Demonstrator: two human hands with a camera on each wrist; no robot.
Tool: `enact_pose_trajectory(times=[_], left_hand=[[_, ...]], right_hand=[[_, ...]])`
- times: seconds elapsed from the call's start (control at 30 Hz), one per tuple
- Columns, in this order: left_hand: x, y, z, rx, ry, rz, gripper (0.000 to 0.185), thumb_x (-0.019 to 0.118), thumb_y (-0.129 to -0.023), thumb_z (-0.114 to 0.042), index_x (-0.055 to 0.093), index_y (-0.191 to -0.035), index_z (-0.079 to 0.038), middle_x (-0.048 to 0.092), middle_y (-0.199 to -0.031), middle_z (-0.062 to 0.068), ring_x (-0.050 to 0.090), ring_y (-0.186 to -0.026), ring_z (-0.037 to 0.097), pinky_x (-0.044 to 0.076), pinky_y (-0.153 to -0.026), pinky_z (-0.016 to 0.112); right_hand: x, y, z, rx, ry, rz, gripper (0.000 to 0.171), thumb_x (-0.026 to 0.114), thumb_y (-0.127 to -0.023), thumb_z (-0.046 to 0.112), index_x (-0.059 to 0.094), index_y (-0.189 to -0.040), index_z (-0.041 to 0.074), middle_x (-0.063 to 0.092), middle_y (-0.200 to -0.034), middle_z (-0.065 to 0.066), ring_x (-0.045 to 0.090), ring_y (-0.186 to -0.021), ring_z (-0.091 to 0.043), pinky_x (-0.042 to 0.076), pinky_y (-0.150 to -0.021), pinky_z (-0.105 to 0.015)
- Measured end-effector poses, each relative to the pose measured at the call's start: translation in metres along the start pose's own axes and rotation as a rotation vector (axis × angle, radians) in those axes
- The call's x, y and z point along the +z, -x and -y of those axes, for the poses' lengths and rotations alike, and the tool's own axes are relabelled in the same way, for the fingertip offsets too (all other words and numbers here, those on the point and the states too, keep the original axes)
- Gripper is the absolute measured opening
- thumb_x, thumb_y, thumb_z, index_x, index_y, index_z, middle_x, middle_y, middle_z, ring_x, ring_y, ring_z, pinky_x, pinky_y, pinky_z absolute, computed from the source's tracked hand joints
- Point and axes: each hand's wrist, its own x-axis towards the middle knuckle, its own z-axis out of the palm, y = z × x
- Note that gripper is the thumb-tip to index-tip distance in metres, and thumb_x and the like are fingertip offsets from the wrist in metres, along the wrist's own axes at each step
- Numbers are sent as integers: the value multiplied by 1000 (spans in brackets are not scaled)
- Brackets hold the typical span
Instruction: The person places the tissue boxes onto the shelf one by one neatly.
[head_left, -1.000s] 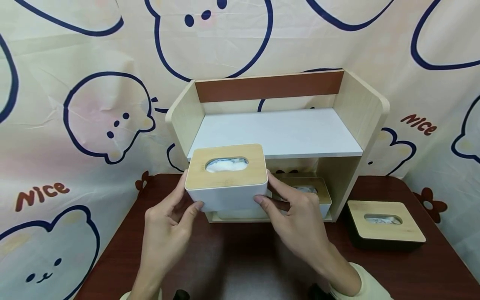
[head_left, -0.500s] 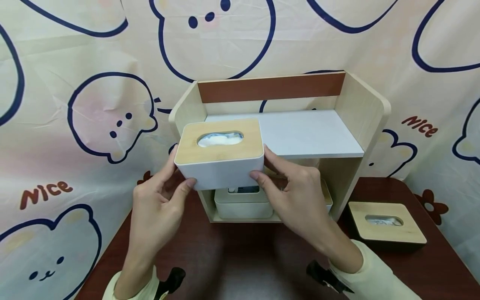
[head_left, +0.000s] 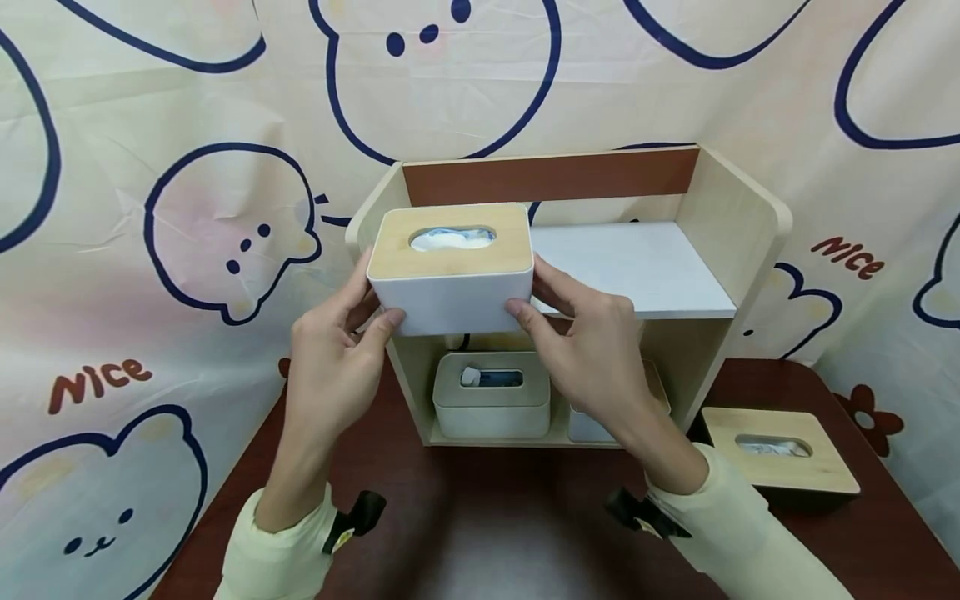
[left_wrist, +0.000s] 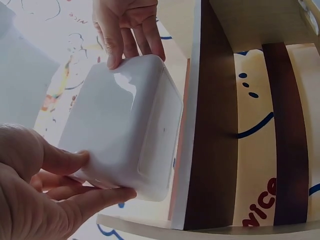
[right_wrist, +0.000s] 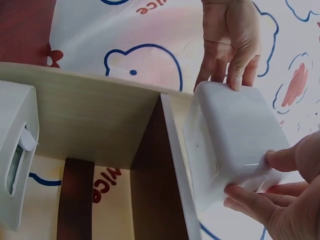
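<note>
A white tissue box [head_left: 450, 296] with a wooden lid [head_left: 450, 246] and a tissue showing in its slot is held level with the top shelf [head_left: 637, 267] of a wooden rack [head_left: 738, 217], at the shelf's left front edge. My left hand [head_left: 367, 304] grips its left end and my right hand [head_left: 534, 293] grips its right end, each with the thumb on the near side. The left wrist view shows the box's smooth underside [left_wrist: 125, 130], most of it out in front of the shelf. Whether it touches the shelf I cannot tell.
In the rack's lower compartment stands an all-white tissue box [head_left: 491, 408], with another box [head_left: 592, 429] partly hidden behind my right hand. A black box with a wooden lid [head_left: 780, 454] sits on the dark red table [head_left: 480, 525] to the right. A cartoon-printed cloth hangs behind.
Both hands have raised the tissue box from low in front of the rack up to top-shelf height and moved it away from me, uncovering the lower compartment.
</note>
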Motion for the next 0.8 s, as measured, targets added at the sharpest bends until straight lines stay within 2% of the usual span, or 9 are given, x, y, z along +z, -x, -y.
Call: enact_pose_trajectory(times=[0.17, 0.3, 0.53, 0.8], left_hand=[[9, -17, 8, -6, 44, 4, 73, 65, -100, 12, 44, -164, -17, 57, -158, 11, 62, -139, 32, 54, -105, 49], [19, -26, 15, -8, 67, -7, 74, 62, -100, 13, 42, -165, -16, 54, -161, 10, 58, -142, 29, 52, -109, 49], [36, -34, 23, -3, 30, -84, 70, 59, -102, 15, 38, -166, -4, 48, -165, 16, 53, -147, 28, 49, -113, 47], [43, -37, 27, -12, -4, -138, 65, 57, -102, 15, 40, -164, 1, 49, -163, 21, 53, -147, 30, 49, -114, 45]], right_hand=[[6, -14, -9, 48, -13, 0, 60, 79, -99, 14, 58, -153, 4, 65, -149, -14, 69, -129, -32, 64, -88, -46], [11, -22, -15, 85, -21, -1, 59, 78, -100, 15, 57, -154, 5, 65, -150, -13, 68, -131, -31, 63, -92, -45], [19, -31, -24, 104, -17, -5, 58, 76, -102, 16, 56, -155, 5, 65, -149, -15, 68, -131, -32, 62, -95, -46], [28, -37, -25, 145, 2, -6, 58, 74, -102, 16, 55, -156, 5, 64, -150, -15, 67, -133, -32, 60, -99, -46]])
